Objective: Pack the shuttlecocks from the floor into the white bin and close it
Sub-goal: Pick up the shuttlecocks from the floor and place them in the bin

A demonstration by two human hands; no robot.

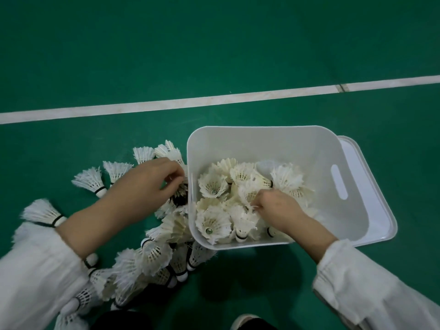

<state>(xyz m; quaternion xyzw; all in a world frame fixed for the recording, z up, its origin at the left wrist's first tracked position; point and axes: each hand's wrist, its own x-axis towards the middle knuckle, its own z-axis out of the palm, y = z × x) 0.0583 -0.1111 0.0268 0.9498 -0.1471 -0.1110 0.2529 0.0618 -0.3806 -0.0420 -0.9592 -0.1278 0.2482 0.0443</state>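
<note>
The bin (309, 148) stands on the floor (262, 282) before me. Inside it, toward its left and near walls, lies a heap of shuttlecocks (214, 184), with my right hand (276, 208) down among them. The lid (381, 198) juts out past the bin's right wall. A floor pile (152, 256) of shuttlecocks lies left of the bin, against its left wall, with my left hand (147, 179) over it. The court line (166, 104) runs beyond the bin's far wall.

- No legible text, number or brand in view.
- Small round green stickers inside the cups of two shuttlecocks (212, 223) in the white bin (262, 144): print too small to read.
</note>
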